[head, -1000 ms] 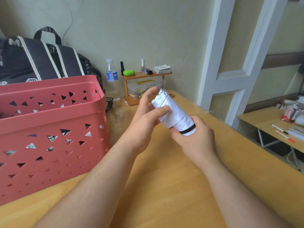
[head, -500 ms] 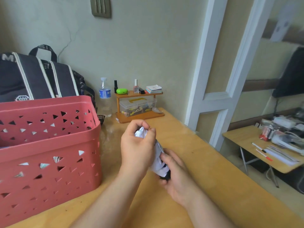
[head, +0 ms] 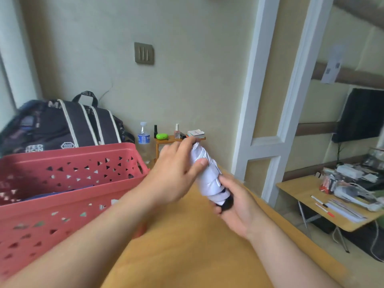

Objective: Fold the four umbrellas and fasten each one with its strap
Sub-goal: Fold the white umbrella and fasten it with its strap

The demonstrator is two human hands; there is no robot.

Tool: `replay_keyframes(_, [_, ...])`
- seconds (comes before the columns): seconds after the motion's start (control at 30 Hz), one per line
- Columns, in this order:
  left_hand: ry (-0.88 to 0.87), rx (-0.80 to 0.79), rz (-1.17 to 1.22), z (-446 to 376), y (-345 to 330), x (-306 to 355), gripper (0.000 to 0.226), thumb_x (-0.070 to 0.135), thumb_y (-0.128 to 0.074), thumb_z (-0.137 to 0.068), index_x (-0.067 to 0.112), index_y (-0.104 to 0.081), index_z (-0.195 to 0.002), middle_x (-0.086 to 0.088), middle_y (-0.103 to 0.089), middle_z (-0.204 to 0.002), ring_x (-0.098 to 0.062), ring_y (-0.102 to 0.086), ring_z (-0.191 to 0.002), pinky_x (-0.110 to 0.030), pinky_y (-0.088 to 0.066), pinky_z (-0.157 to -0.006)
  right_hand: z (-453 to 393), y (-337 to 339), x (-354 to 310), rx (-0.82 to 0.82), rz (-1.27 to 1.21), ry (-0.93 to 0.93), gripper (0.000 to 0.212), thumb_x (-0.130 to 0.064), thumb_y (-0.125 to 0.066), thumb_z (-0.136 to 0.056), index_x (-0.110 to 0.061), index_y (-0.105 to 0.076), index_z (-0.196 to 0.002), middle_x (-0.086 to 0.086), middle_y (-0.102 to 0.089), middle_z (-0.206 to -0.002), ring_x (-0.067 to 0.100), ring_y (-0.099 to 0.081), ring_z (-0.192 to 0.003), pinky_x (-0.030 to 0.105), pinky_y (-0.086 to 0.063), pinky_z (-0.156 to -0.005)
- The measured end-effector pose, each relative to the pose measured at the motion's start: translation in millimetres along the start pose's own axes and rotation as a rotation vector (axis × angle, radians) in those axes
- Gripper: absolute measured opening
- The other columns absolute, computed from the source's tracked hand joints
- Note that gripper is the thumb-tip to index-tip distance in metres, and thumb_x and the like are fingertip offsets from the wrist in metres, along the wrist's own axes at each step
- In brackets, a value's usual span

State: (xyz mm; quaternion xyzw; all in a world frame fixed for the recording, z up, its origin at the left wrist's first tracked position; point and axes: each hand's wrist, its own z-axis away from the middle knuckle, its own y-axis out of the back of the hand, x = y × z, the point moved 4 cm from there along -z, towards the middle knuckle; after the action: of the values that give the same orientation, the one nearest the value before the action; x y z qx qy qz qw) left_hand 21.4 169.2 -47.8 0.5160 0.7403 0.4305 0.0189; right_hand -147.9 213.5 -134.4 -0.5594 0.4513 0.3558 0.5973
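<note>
A: We're sitting at a yellow wooden tabletop (head: pixel 187 256) against a pale wall, with a red basket (head: pixel 68 183) just off the left hand's side and a dark bag (head: pixel 62 125) behind it.

B: And the white umbrella (head: pixel 207 179) is up off the tabletop, between our two hands. Its long axis runs on a slant, the tip pointing up and away from us, the dark handle end down toward us.

A: Right. Our left hand (head: pixel 176 175) wraps the upper half, fingers curled over the far side and the thumb pressed on the cloth. Our right hand (head: pixel 234 202) cups the lower end, its fingers closed round the black handle, with the thumb reaching up onto the white folds.

B: So the right hand is the nearer one to the strap, we'd judge. There's a small white tab just above its thumb, though we can't tell whether it's fastened.

A: Agreed. The left hand should keep the folds tight while the right one works round the middle. Something blue lies in the basket, too unclear to name.
</note>
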Motion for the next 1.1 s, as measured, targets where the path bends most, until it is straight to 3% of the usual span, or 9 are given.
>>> replay_keyframes(0.13, [0.064,-0.109,-0.091,9,111,-38,0.057,0.050,-0.077,-0.087,0.037,-0.048,-0.135,0.017,-0.066,-0.108,0.001,-0.062,-0.084,-0.011,-0.044,-0.073,-12,-77,-43,-0.078,0.431,0.221,0.011,-0.024,-0.075,-0.094,-0.029,-0.069,-0.102,-0.004,-0.068,-0.090,0.010,-0.059,-0.069,0.030,-0.045,-0.063])
replay_keyframes(0.23, [0.106,-0.130,-0.330,23,173,-83,0.063,0.043,-0.089,-0.070,0.039,-0.060,-0.127,0.021,-0.067,-0.102,-0.004,-0.065,-0.085,-0.023,-0.052,-0.078,-37,-150,-77,-0.145,0.982,0.505,0.034,-0.041,-0.087,-0.079,-0.040,-0.067,-0.106,-0.013,-0.069,-0.105,0.008,-0.064,-0.091,0.029,-0.050,-0.080])
replay_keyframes(0.4, [0.253,-0.149,-0.585,42,221,-163,0.065,0.027,-0.087,-0.067,0.027,-0.067,-0.130,0.008,-0.068,-0.114,-0.015,-0.063,-0.105,-0.023,-0.044,-0.086,-88,-269,-67,-0.370,1.492,0.808,0.045,-0.049,-0.079,-0.079,-0.035,-0.066,-0.120,-0.007,-0.069,-0.108,0.017,-0.059,-0.095,0.028,-0.037,-0.073])
replay_keyframes(0.5, [0.366,-0.277,-0.613,59,224,-211,0.061,0.036,-0.082,-0.065,0.035,-0.070,-0.125,0.015,-0.074,-0.107,-0.011,-0.067,-0.096,-0.025,-0.051,-0.080,-126,-300,-30,-0.538,1.655,0.681,0.046,-0.051,-0.080,-0.080,-0.034,-0.066,-0.121,-0.010,-0.063,-0.095,0.017,-0.057,-0.089,0.030,-0.043,-0.070])
replay_keyframes(0.63, [0.456,-0.522,-0.650,76,203,-254,0.043,0.049,-0.079,-0.066,0.034,-0.069,-0.104,0.015,-0.067,-0.085,-0.014,-0.064,-0.081,-0.026,-0.050,-0.065,-166,-325,23,-0.765,1.899,0.505,0.052,-0.053,-0.084,-0.075,-0.032,-0.062,-0.117,-0.009,-0.060,-0.098,0.021,-0.060,-0.092,0.035,-0.054,-0.074])
replay_keyframes(0.77, [0.519,-0.816,-0.678,85,181,-280,0.049,0.056,-0.080,-0.072,0.029,-0.067,-0.111,0.008,-0.068,-0.097,-0.020,-0.066,-0.090,-0.035,-0.059,-0.077,-184,-339,69,-0.917,2.004,0.304,0.056,-0.052,-0.091,-0.067,-0.023,-0.064,-0.106,-0.005,-0.066,-0.098,0.020,-0.062,-0.089,0.032,-0.049,-0.065])
replay_keyframes(0.87, [0.493,-0.996,-0.797,91,167,-289,0.041,0.047,-0.075,-0.085,0.018,-0.068,-0.113,-0.002,-0.069,-0.103,-0.027,-0.066,-0.094,-0.037,-0.058,-0.076,-186,-341,104,-1.004,2.010,0.240,0.042,-0.047,-0.088,-0.071,-0.023,-0.065,-0.096,-0.005,-0.066,-0.089,0.018,-0.059,-0.079,0.031,-0.044,-0.060])
replay_keyframes(1.0, [0.495,-1.026,-0.824,94,168,-296,0.033,0.042,-0.074,-0.090,0.013,-0.068,-0.105,-0.003,-0.069,-0.097,-0.024,-0.064,-0.082,-0.030,-0.045,-0.058,-189,-341,114,-0.990,1.931,0.206,0.041,-0.048,-0.087,-0.071,-0.023,-0.066,-0.096,-0.005,-0.068,-0.089,0.020,-0.059,-0.079,0.031,-0.048,-0.064])
replay_keyframes(1.1, [0.497,-1.005,-0.812,94,170,-297,0.039,0.048,-0.075,-0.088,0.014,-0.070,-0.108,-0.001,-0.069,-0.101,-0.025,-0.067,-0.090,-0.030,-0.048,-0.064,-191,-335,113,-0.940,1.894,0.171,0.044,-0.052,-0.088,-0.069,-0.025,-0.067,-0.097,-0.004,-0.074,-0.097,0.021,-0.068,-0.091,0.035,-0.057,-0.079])
